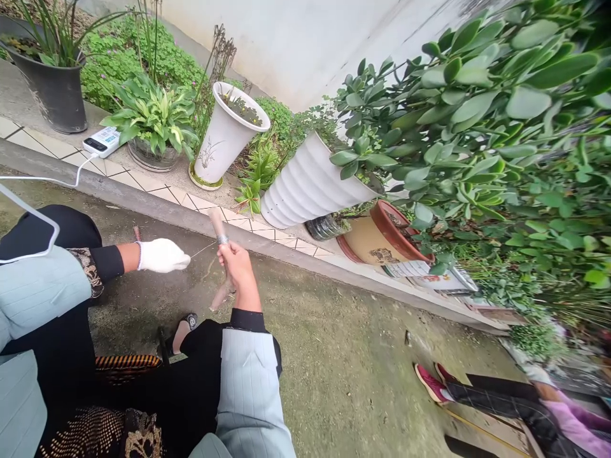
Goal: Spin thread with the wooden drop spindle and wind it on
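A pinkish wooden rod point(216, 222) stands nearly upright in this view, long axis running top to bottom, with a metal band near its upper end; the person's bare right hand point(235, 264) clenches it at the middle, forearm rising from a pale blue sleeve point(251, 394); a fine thread point(203, 250) crosses to the white-gloved left hand point(162, 256), closed around the thread's end, arm stretched sideways above mossy concrete ground point(143, 312).

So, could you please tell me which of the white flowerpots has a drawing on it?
The smooth white pot has a plant drawing; the ribbed pot is plain.
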The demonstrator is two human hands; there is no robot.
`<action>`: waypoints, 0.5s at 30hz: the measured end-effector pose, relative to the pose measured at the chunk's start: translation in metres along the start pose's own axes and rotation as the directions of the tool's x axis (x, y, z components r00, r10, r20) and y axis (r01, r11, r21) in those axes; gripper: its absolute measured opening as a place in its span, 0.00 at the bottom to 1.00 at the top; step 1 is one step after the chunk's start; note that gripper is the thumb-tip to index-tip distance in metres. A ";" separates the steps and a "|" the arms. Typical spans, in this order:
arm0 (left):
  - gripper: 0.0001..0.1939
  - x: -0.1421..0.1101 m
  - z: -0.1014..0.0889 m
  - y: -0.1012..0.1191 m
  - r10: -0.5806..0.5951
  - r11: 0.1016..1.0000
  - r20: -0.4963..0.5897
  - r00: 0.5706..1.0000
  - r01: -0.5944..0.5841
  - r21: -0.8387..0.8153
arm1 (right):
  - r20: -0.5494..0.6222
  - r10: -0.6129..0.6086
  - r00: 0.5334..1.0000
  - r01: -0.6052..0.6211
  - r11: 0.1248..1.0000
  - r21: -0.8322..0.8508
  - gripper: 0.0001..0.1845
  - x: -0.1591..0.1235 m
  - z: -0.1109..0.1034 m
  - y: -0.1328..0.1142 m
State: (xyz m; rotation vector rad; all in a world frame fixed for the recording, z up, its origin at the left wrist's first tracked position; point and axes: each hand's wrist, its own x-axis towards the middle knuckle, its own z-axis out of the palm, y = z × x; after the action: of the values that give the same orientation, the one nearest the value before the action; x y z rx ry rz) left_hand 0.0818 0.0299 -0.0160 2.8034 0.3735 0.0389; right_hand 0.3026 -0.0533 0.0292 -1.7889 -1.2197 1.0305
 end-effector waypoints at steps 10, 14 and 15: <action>0.06 0.000 0.000 -0.002 -0.031 0.990 0.049 0.998 0.024 0.140 | 0.530 0.410 0.742 0.177 0.643 -0.745 0.08 0.007 0.038 0.009; 0.12 0.001 -0.009 -0.010 -0.080 0.975 0.029 0.996 0.073 0.210 | 0.807 0.282 0.519 0.148 0.900 -0.410 0.10 0.002 0.035 0.005; 0.13 0.001 -0.010 -0.011 -0.101 0.973 0.023 0.995 0.094 0.213 | 0.838 0.214 0.501 0.149 0.933 -0.327 0.11 0.001 0.033 0.004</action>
State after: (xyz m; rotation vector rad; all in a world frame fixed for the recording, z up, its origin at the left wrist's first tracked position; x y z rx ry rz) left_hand 0.0790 0.0435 -0.0095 2.9857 0.5361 -0.0739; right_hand 0.2742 -0.0493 0.0121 -1.5198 -2.1021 1.9868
